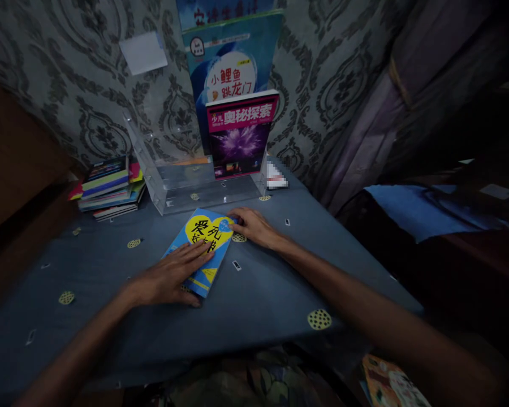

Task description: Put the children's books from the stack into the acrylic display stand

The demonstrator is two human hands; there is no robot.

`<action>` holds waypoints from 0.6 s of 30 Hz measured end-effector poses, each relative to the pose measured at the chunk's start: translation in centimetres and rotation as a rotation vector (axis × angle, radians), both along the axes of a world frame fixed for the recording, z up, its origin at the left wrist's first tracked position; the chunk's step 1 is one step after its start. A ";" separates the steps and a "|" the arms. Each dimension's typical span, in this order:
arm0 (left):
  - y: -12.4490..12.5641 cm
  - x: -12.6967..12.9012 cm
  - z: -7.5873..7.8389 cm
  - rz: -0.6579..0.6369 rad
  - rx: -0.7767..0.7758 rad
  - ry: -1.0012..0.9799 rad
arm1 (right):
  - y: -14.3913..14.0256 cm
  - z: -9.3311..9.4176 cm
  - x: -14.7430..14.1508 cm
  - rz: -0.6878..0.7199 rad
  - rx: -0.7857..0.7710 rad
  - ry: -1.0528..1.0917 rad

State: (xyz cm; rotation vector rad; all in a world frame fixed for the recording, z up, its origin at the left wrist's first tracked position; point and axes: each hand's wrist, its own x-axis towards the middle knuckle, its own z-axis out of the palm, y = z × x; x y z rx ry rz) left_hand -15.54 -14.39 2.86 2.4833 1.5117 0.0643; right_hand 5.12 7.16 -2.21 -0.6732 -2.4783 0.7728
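A blue and yellow book (209, 276) lies tilted on the cloth-covered table (275, 282), its front cover up. My left hand (167, 278) rests flat across the cover's lower left, fingers stretched out and the thumb on the cloth below the book. At the upper right corner, my right hand (253, 227) has its fingers closed on the book's edge, with the thumb by a round blue mark on the cover. The undersides of the right fingers are hidden. Behind the book stands a clear plastic display rack (186, 202).
Several picture books stand upright in the rack, among them a purple one (240, 141) and a taller blue one (233, 56). To its left is a pile of books (110, 189). Patterned wallpaper (89, 90) rises behind; another book (390, 381) sits low at the right.
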 end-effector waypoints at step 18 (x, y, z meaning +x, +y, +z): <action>-0.6 4.4 -3.2 0.008 0.634 0.076 | -1.3 -1.3 -1.3 0.025 0.103 0.069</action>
